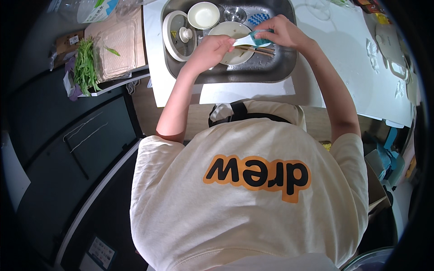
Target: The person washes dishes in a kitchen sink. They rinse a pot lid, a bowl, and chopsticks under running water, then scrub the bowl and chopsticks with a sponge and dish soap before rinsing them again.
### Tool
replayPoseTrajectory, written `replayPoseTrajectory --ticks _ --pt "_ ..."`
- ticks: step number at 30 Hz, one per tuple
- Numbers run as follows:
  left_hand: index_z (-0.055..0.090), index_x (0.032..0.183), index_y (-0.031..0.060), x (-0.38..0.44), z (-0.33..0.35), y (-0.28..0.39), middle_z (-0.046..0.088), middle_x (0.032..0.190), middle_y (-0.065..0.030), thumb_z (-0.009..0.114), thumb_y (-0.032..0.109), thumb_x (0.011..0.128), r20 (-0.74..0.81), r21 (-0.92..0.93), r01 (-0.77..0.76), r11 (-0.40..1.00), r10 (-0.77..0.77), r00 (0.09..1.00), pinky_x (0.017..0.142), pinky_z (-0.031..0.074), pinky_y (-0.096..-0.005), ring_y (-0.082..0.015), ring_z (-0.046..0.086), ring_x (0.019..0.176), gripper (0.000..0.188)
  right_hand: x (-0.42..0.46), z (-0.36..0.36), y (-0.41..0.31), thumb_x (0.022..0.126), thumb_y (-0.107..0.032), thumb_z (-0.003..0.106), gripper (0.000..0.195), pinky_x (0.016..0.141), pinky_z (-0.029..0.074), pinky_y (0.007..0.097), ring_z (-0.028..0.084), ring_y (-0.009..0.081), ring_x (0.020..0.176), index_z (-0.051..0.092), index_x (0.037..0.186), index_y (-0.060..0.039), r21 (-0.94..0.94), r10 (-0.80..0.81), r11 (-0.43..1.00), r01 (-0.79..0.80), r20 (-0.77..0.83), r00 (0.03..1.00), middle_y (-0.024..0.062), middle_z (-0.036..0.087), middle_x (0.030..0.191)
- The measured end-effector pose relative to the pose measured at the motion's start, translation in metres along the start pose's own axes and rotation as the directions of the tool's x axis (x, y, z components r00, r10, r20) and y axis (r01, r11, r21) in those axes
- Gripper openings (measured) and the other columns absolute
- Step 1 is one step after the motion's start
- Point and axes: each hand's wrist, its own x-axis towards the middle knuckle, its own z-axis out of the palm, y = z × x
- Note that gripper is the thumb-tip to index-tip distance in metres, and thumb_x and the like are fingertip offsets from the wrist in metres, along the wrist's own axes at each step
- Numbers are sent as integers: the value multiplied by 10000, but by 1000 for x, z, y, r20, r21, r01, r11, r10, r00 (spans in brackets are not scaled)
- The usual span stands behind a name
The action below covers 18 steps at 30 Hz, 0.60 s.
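Over a stainless steel sink (271, 73), my left hand (214, 50) grips the handle of a white soup spoon (243, 41). My right hand (283, 32) presses a green scouring sponge (261, 37) against the spoon's bowl, which it partly covers. Below them in the sink lies a cream plate or shallow bowl (234, 60) with bits of food residue. Wooden chopsticks (261, 51) rest across its right side. Farther back are a small cream bowl (203, 15) and a blue-and-white patterned cloth or sponge (258, 18). A glass lid (179, 50) with a cream rim leans at the sink's left wall.
The metal drain strainer (234, 14) sits at the sink's back. Left of the sink, leafy greens (84, 64) lie beside a clear plastic tray (117, 50). A white counter (334, 61) extends right, holding a cream lidded appliance or pot (390, 47) near its edge.
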Motion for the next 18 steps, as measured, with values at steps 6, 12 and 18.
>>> replayPoseTrajectory --ticks 6,12,18 --pt "602 760 -4 2 21 5 537 586 -108 488 263 937 -317 -97 -39 995 7 948 528 387 -302 -159 462 522 340 1 42 8 869 -273 630 305 610 486 247 637 160 626 661 978 9 83 409 901 -426 -492 769 101 679 754" --pt "638 751 1 8 53 19 550 553 -139 468 216 935 -493 35 -4 999 21 870 510 397 -332 -206 507 476 330 13 78 -14 900 -78 561 119 703 556 348 648 242 782 571 946 31 991 855 -28 130 -44 517 116 631 908" --pt "683 769 37 14 41 13 535 535 -140 508 263 893 -337 185 48 982 18 941 516 402 -352 -243 519 483 311 2 99 -7 888 -51 577 150 775 542 336 628 233 873 562 1014 29 995 860 -45 89 -7 510 115 620 987"
